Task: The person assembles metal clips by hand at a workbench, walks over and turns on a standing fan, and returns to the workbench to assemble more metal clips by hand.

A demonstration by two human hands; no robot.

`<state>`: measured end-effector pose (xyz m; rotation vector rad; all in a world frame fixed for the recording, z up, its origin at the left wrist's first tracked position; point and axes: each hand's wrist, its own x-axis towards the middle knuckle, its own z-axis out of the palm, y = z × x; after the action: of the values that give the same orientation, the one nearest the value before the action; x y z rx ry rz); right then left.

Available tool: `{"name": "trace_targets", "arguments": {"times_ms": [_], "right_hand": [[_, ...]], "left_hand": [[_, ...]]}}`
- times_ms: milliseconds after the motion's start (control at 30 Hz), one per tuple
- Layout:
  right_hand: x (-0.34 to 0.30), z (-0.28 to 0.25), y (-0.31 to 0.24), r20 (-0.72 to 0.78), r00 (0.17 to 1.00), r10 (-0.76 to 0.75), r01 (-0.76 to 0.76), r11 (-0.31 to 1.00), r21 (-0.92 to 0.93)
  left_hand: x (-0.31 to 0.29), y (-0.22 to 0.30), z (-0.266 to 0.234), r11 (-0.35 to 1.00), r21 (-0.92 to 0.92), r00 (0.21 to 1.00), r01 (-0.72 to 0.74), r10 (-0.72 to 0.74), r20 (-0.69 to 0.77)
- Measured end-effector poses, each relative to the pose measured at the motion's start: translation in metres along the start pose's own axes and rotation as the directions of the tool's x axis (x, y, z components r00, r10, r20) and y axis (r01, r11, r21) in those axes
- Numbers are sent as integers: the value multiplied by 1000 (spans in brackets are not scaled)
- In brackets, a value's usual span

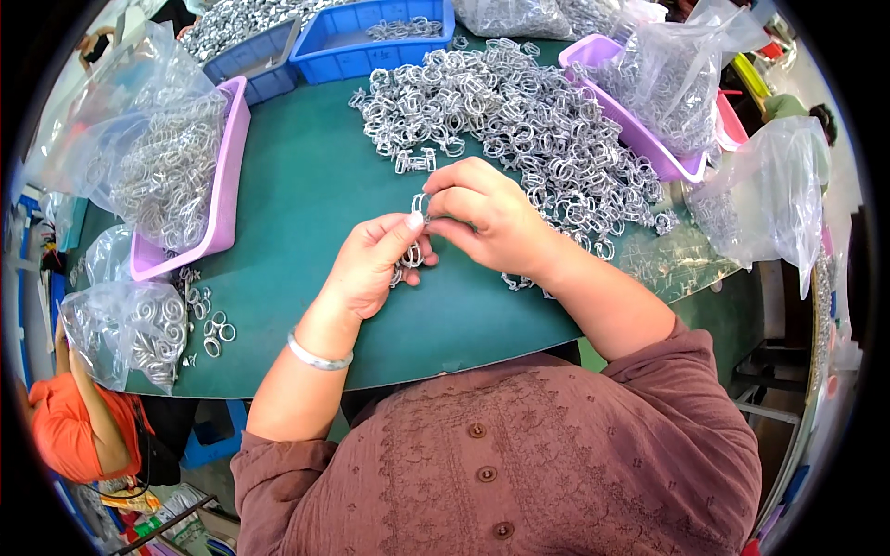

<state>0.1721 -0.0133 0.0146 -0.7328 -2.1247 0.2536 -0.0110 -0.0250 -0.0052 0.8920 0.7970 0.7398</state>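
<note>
Above the middle of the green table (297,185), my two hands meet over small silvery metal rings, which look like hose clamps. My left hand (366,264) is closed on a metal ring clamp (414,255), thumb on top and fingers curled beneath. From the right, my right hand (487,211) pinches the upper part of the metal piece between thumb and fingertips. The fingers partly hide the small parts, so how they join cannot be made out. A large heap of similar ring clamps (491,102) lies just beyond and right of my hands.
At left, a purple tray (232,176) holds a bag of wire rings; a smaller bag (153,329) and loose rings (216,332) lie nearer. Blue bins (338,60) stand at the back. Another purple tray (630,130) borders the heap. A person in orange (79,426) sits lower left.
</note>
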Motion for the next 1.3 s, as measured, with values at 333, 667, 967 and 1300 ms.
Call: {"name": "trace_targets", "arguments": {"times_ms": [333,667,967,1300], "right_hand": [[-2,-5,-1,28,963,266,-261,907,330],[-2,-6,1,119,950,290,-313,853,418],[-5,-5,-1,181,911,371,-407,735,543],[-4,-7,1,319,821,473,-542,472,696]], "left_hand": [[0,-6,9,688,631,838,-358,535,-107],[-3,-1,15,537,721,734,-438,676,-58],[-3,-2,16,556,684,718,-472,692,-66],[-2,-4,14,561,658,725,-503,688,-33]]}}
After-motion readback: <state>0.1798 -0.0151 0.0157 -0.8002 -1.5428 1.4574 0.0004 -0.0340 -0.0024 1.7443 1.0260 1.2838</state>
